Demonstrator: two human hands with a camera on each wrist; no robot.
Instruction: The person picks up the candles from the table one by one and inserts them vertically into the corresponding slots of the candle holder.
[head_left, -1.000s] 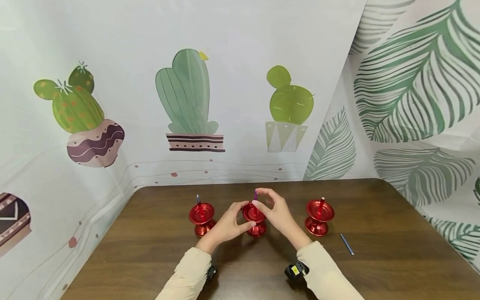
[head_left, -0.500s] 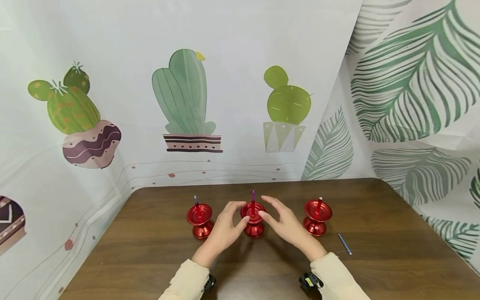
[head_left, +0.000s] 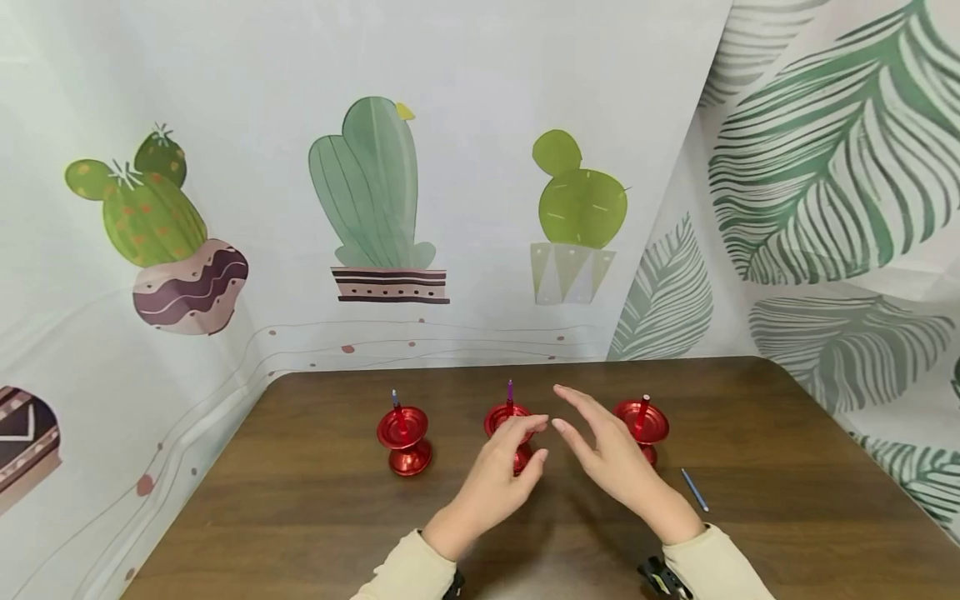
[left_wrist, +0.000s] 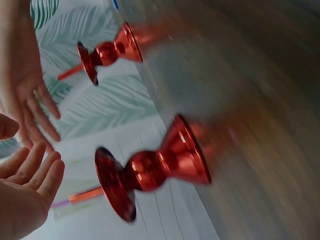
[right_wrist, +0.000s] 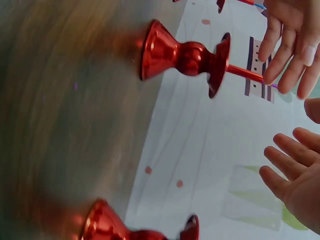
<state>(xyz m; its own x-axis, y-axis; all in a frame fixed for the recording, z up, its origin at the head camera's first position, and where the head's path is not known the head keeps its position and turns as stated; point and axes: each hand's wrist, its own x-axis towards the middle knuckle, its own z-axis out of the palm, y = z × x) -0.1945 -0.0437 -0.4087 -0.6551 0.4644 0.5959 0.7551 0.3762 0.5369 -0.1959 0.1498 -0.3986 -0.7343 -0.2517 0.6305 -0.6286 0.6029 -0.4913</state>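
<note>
A purple candle (head_left: 510, 390) stands upright in the tube of the middle red metal candle holder (head_left: 498, 419). My left hand (head_left: 491, 483) holds nothing, its fingers loosely bent, and in the head view it overlaps that holder's bowl and stem. To the right, my right hand (head_left: 622, 458) is also bare, fingers extended between the middle holder and the right candle holder (head_left: 654, 427). The right holder's red tube (head_left: 642, 410) has a pale tip and shows no coloured candle. In the left wrist view the middle holder (left_wrist: 150, 170) stands just beyond my left fingers (left_wrist: 49, 182).
Another red holder (head_left: 409, 457), with a blue candle (head_left: 395, 398) in its tube, stands at the left. A loose blue candle (head_left: 694, 490) lies on the brown table (head_left: 300, 500) at the right. A cactus-print cloth (head_left: 480, 208) hangs behind the table.
My right hand has come off the purple candle and moved right, toward the right holder. My left hand has moved away from the middle holder's side, to the right and nearer me.
</note>
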